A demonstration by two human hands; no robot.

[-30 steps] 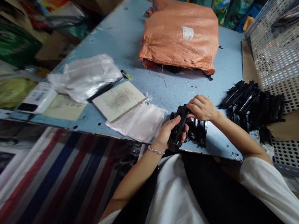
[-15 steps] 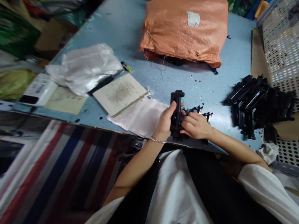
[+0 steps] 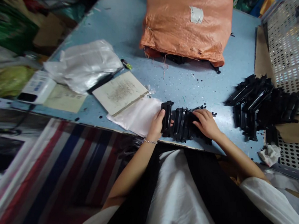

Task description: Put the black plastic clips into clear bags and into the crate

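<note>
In the head view, the left hand (image 3: 155, 127) grasped an upright black plastic part (image 3: 167, 117), its fingers closed around this end piece of a row (image 3: 184, 125) of like parts on the tabletop (image 3: 188, 89). The right hand (image 3: 206, 123) lay over the row's far end, its fingers curved down on it; whether they gripped, I could not tell. The parts looked stiff, light and ribbed, probably best held by their flat sides. A black pile (image 3: 263, 106) lay to the right, a pale bag (image 3: 134, 117) just left, an orange sack (image 3: 187, 25) beyond.
</note>
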